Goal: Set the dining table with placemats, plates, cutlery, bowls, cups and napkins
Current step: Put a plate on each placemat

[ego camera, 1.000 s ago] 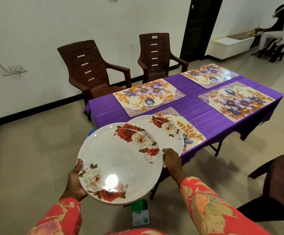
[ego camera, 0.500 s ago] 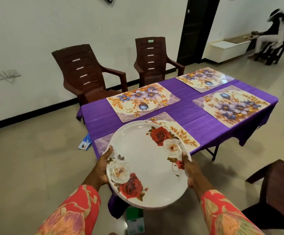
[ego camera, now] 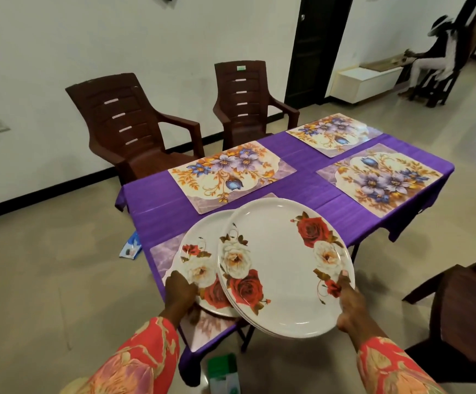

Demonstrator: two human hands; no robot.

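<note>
My right hand grips the near right rim of a small stack of white rose-patterned plates, held tilted above the table's near corner. My left hand holds the near edge of a single matching plate, which lies low over the nearest floral placemat; the stack overlaps its right side. Three more floral placemats lie bare on the purple tablecloth.
Two brown plastic chairs stand at the table's far side. A dark wooden chair is close on my right. A green-and-white box and a blue packet lie on the floor. A person sits far right.
The plates were all one stack between my hands half a second ago. Now my left hand has drawn one plate off to the left, down over the near placemat, and the stack shifted right.
</note>
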